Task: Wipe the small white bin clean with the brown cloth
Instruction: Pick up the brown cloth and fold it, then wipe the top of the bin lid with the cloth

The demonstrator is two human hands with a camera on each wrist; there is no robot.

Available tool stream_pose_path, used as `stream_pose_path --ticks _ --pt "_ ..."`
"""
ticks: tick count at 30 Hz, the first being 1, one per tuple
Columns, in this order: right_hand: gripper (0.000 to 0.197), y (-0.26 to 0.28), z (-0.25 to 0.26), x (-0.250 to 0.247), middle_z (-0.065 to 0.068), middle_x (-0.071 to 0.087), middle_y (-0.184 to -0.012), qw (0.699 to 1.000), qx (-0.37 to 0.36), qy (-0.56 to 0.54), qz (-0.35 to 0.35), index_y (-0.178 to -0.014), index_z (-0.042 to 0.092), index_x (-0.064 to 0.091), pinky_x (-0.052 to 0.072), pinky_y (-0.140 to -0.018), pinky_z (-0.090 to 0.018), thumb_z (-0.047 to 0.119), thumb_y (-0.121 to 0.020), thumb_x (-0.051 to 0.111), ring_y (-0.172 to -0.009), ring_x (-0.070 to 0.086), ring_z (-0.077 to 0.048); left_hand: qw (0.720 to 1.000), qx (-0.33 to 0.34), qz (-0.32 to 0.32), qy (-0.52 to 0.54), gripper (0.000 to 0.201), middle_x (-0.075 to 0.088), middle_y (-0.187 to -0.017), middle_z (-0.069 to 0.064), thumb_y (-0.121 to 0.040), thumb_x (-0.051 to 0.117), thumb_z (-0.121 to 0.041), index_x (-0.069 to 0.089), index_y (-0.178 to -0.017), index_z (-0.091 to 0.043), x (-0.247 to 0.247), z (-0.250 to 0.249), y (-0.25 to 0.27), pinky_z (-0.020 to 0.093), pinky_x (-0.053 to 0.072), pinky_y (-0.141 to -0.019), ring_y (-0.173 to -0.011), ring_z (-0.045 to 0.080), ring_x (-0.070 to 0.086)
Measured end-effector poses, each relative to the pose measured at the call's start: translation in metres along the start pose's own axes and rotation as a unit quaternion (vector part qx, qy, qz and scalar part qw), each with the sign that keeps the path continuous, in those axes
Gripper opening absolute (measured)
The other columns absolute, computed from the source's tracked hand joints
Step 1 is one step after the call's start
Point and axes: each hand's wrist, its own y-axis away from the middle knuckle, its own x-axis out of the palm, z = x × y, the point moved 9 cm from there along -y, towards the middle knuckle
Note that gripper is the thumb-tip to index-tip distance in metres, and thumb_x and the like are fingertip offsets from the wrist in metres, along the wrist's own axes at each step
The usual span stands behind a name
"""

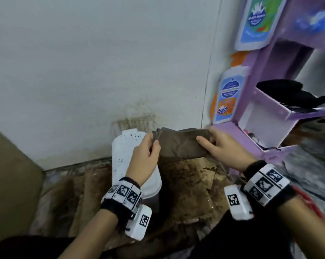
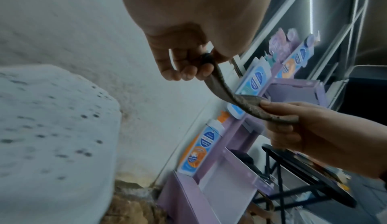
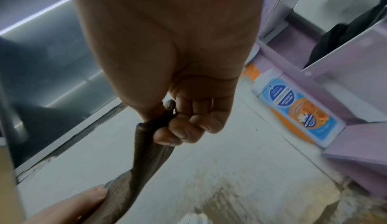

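head: left hand point(image 1: 146, 157) and right hand point(image 1: 225, 146) each pinch an end of the cloth point(image 1: 180, 144), stretched in the air beside the bin point(image 1: 126, 156). bin white, dark-specked, by the wall. left wrist: thin pinch; risk: corner slips out. right wrist: fingers curled round cloth.

brown cloth point(image 1: 180, 144) held taut, speckled white bin point(image 1: 129, 161) below
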Motion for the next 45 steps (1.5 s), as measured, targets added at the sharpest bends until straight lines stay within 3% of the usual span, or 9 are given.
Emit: stream_pose_path --ticks 9,12,16,20,25,30,33,39,45 --pt "0.026 -0.019 0.029 0.109 0.004 0.048 -0.069 0.992 0.02 0.043 0.116 -0.08 0.025 0.044 0.032 -0.052 -0.023 0.036 -0.102 0.053 -0.06 0.046 -0.005 0.998 -0.046 -0.031 -0.041 0.023 0.042 -0.059 -0.01 -0.104 0.048 -0.027 0.042 -0.082 -0.029 -0.061 0.074 0.034 0.022 0.027 -0.053 -0.048 0.01 0.035" --pt "0.017 -0.017 0.028 0.129 0.006 0.053 -0.073 0.991 0.047 0.032 0.125 -0.097 0.017 0.054 0.037 -0.052 -0.016 0.034 -0.102 0.051 -0.062 0.049 -0.001 0.997 -0.051 -0.027 -0.043 0.009 0.062 -0.075 0.008 -0.104 0.048 -0.029 0.053 -0.096 -0.029 -0.067 0.089 0.036 0.036 0.037 -0.054 -0.057 0.026 0.051" --pt "0.02 -0.009 0.019 0.149 0.003 0.056 -0.073 0.99 0.092 -0.007 0.108 -0.103 0.01 0.054 0.038 -0.05 -0.011 0.03 -0.103 0.051 -0.06 0.051 -0.001 0.995 -0.041 -0.02 -0.093 0.009 0.06 -0.069 0.009 -0.104 0.047 -0.031 0.054 -0.107 -0.028 -0.065 0.109 0.031 0.05 0.043 -0.055 -0.054 0.026 0.051" --pt "0.017 0.005 0.0 0.17 0.001 0.062 -0.078 0.987 0.139 -0.063 0.053 -0.106 0.014 0.055 0.04 -0.05 -0.015 0.03 -0.102 0.053 -0.067 0.059 -0.007 0.986 -0.031 -0.001 -0.163 0.01 0.055 -0.065 -0.003 -0.104 0.047 -0.03 0.055 -0.109 -0.026 -0.055 0.132 0.016 0.042 0.044 -0.056 -0.056 0.015 0.053" --pt "0.014 0.029 -0.017 0.203 -0.004 0.065 -0.081 0.971 0.213 -0.102 0.025 -0.096 0.019 0.052 0.05 -0.065 -0.034 0.032 -0.098 0.057 -0.076 0.064 -0.019 0.963 0.003 0.021 -0.269 0.021 0.066 -0.096 -0.01 -0.104 0.046 -0.032 0.059 -0.119 -0.026 -0.039 0.148 -0.011 0.035 0.043 -0.076 -0.084 0.014 0.06" --pt "0.02 0.044 -0.02 0.213 0.0 0.063 -0.081 0.961 0.252 -0.11 0.024 -0.093 0.017 0.052 0.039 -0.052 -0.014 0.035 -0.098 0.055 -0.069 0.057 -0.006 0.933 -0.008 0.059 -0.354 0.029 0.064 -0.108 -0.005 -0.106 0.039 -0.039 0.057 -0.126 -0.031 -0.025 0.156 -0.03 0.037 0.034 -0.092 -0.105 0.02 0.055" --pt "0.031 0.048 -0.025 0.227 -0.001 0.065 -0.089 0.96 0.262 -0.052 0.088 -0.098 0.018 0.053 0.052 -0.07 -0.033 0.05 -0.097 0.049 -0.079 0.063 -0.017 0.916 -0.004 0.062 -0.397 0.026 0.059 -0.105 -0.006 -0.104 0.041 -0.043 0.057 -0.123 -0.034 -0.027 0.158 -0.036 0.036 0.031 -0.092 -0.105 0.02 0.052" --pt "0.046 0.034 -0.008 0.197 -0.004 0.047 -0.122 0.983 0.13 0.119 -0.046 -0.119 0.022 0.048 0.043 -0.095 -0.041 0.058 -0.092 0.05 -0.119 0.047 -0.026 0.931 -0.019 -0.017 -0.363 0.034 0.051 -0.121 -0.002 -0.101 0.046 -0.045 0.054 -0.128 -0.027 -0.055 0.162 -0.011 0.037 0.035 -0.098 -0.114 0.021 0.048" --pt "0.056 -0.014 0.025 0.235 0.004 0.007 -0.167 0.982 -0.132 0.1 0.092 -0.155 0.02 0.025 0.01 -0.124 -0.031 0.042 -0.105 0.037 -0.154 0.002 -0.009 0.971 -0.181 -0.001 -0.153 0.1 0.024 -0.156 -0.002 -0.08 0.069 -0.064 0.018 -0.155 -0.021 -0.067 0.194 0.06 0.038 0.028 -0.116 -0.142 0.014 0.027"
